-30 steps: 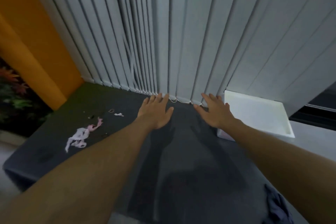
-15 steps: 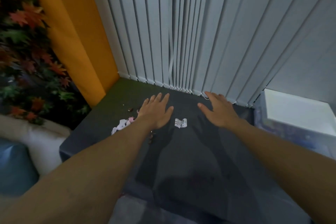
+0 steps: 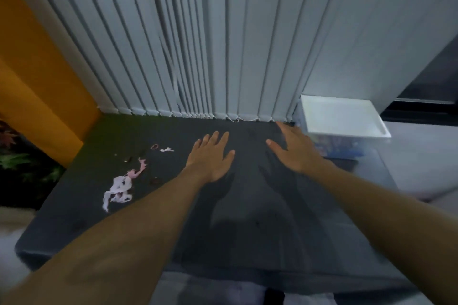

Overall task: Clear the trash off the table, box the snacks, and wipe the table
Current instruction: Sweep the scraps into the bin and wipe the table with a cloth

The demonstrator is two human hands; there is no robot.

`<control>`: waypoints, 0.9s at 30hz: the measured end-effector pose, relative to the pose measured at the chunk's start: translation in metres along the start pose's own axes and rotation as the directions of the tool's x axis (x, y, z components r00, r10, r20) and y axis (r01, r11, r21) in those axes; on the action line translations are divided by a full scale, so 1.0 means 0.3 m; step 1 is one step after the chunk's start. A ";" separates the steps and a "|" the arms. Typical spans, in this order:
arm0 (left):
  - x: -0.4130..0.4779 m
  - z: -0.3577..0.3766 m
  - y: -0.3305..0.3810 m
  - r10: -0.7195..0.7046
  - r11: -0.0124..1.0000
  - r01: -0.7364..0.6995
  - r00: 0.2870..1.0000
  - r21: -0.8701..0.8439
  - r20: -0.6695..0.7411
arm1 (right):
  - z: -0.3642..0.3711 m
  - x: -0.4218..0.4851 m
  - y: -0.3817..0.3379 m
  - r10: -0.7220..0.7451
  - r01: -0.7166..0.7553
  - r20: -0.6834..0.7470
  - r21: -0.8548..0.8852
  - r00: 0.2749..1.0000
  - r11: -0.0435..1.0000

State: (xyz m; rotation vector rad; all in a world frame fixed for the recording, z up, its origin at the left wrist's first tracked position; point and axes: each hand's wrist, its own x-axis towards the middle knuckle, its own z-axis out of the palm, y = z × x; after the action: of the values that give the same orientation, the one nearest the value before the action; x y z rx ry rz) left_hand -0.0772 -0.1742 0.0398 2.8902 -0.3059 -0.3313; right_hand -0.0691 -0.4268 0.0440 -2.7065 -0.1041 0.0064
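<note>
An orange wall stands at the far left, with red and green leaves below it. The dark table runs from there across the view, its far edge against grey blinds. The trash lies on the table's left part: a torn white and pink wrapper nearest the left edge, dark crumbs just beyond it, then a pink band and a small white scrap side by side, farther back. All of it is apart from both hands.

The left hand is stretched out palm down over the middle of the table, fingers straight and slightly spread, holding nothing. The right hand is beside it, also flat, spread and holding nothing, its fingers reaching toward the blinds. Whether either palm touches the table cannot be told; shadows fall under both.

Just right of the right hand, a white box sits at the table's far right corner, its lower side a blur of blue.
</note>
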 end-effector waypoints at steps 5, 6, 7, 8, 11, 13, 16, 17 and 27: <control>0.100 0.101 0.197 0.091 0.996 -0.090 0.994 -0.008 0.066 | -0.031 -0.055 0.251 0.105 -0.105 -0.023 0.002 0.994 0.994; 0.120 0.125 0.238 0.107 0.994 -0.107 0.991 -0.008 0.081 | -0.033 -0.068 0.307 0.130 -0.129 -0.023 0.009 0.991 0.992; 0.138 0.150 0.277 0.121 0.993 -0.122 0.988 -0.004 0.098 | -0.035 -0.083 0.357 0.155 -0.154 -0.022 0.015 0.988 0.988; 0.155 0.175 0.314 0.135 0.991 -0.136 0.984 -0.001 0.115 | -0.039 -0.099 0.405 0.185 -0.185 -0.018 0.017 0.983 0.983; 0.208 0.256 0.429 0.161 0.987 -0.161 0.972 -0.015 0.169 | -0.041 -0.151 0.557 0.267 -0.267 0.003 -0.006 0.964 0.964; 0.238 0.314 0.505 0.169 0.985 -0.170 0.962 -0.016 0.213 | -0.038 -0.191 0.658 0.329 -0.328 0.030 -0.038 0.944 0.944; 0.275 0.404 0.609 0.173 0.984 -0.179 0.940 -0.006 0.294 | -0.020 -0.262 0.792 0.403 -0.398 0.067 -0.082 0.913 0.914; 0.287 0.431 0.637 0.162 0.986 -0.169 0.933 -0.008 0.320 | -0.011 -0.286 0.830 0.426 -0.418 0.083 -0.101 0.901 0.903; 0.349 0.661 0.742 0.066 0.992 -0.114 0.816 0.048 0.574 | 0.079 -0.430 1.089 0.606 -0.581 0.295 -0.176 0.739 0.795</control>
State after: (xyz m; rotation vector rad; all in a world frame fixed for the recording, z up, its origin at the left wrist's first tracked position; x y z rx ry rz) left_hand -0.0658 -0.4481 -0.1172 2.7644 -0.5598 -1.2028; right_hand -0.1747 -0.7221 -0.1161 -2.6562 0.6838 0.6740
